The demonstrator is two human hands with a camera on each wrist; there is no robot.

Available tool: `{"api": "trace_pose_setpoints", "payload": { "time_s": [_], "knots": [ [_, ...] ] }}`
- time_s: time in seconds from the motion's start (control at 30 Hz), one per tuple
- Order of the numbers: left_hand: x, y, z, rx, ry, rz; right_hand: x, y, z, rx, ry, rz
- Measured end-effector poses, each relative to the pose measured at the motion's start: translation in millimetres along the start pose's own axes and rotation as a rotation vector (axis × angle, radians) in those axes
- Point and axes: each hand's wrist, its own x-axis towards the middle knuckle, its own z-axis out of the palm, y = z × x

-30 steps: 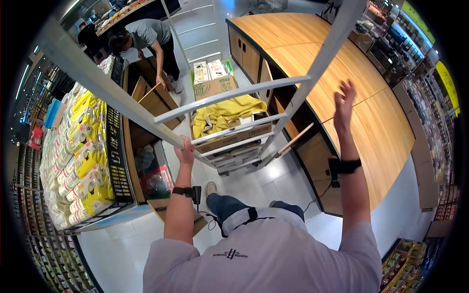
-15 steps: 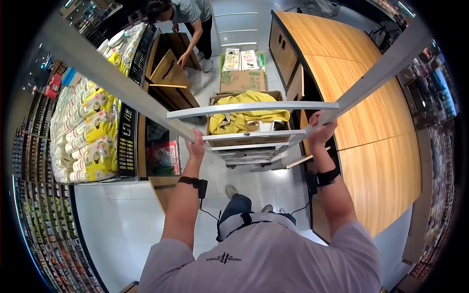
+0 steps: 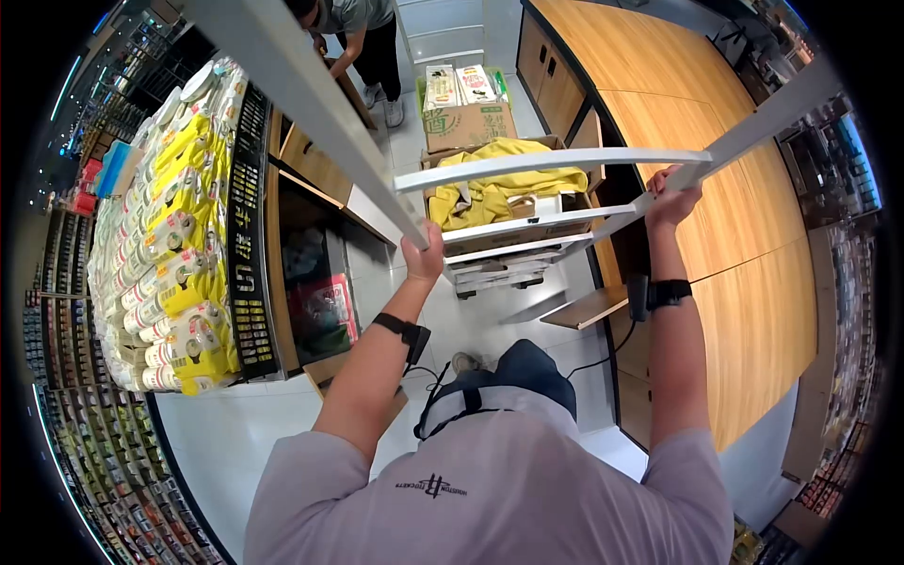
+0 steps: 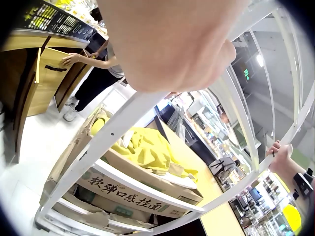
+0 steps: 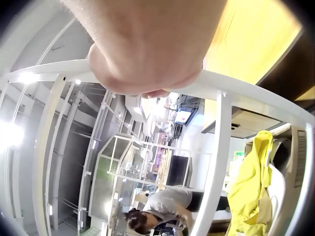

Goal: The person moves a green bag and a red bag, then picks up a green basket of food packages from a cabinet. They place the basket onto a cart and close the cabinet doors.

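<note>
A white metal frame cart stands in front of me. My left hand grips its left upright, just above the lower crossbar. On the right upright, beside the end of the upper crossbar, my right hand holds on with curled fingers. Within the frame sits a cardboard box printed with dark characters. A crumpled yellow cloth lies over its top, with something white poking out beneath it. In the right wrist view, the back of the wrist hides most of the right hand's fingers.
Beyond the cart, another carton carries white packages. Bagged goods are piled on the left display, above open cabinet doors. A wood-topped counter runs along the right, with a low door swung out. Another person bends at the far left.
My right hand has come down from above the counter onto the cart's right upright. The left hand keeps its grip. In the head view, the cart has shifted rightward.
</note>
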Motion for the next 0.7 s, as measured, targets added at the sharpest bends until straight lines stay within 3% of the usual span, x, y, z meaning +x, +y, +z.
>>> {"api": "trace_pose_setpoints", "payload": {
  "time_s": [0.27,0.37,0.47,0.53,0.57,0.6,0.7],
  "knots": [
    [82.4,-17.8,23.9,0.141,-0.010,0.059,75.0,42.0,53.1,-0.095,0.043,-0.029],
    [125.8,-21.5,39.2,0.083,-0.015,-0.034,120.0,65.0,58.8,-0.089,0.000,-0.020],
    [161.9,-27.1,43.2,0.192,0.008,0.010,153.2,93.9,63.4,0.001,-0.071,0.085],
    [190.1,-29.1,44.9,0.110,-0.014,-0.109,176.1,109.2,76.9,0.075,-0.076,0.108],
    [208.1,-41.2,45.6,0.172,0.001,-0.044,190.6,119.7,81.1,0.146,-0.165,0.115],
    [221.9,-53.0,46.4,0.234,0.012,0.010,203.7,134.5,86.2,0.095,-0.132,0.101],
    [254.9,-64.5,46.3,0.175,0.015,-0.171,221.1,151.9,123.0,-0.006,-0.085,0.103]
  ]
}}
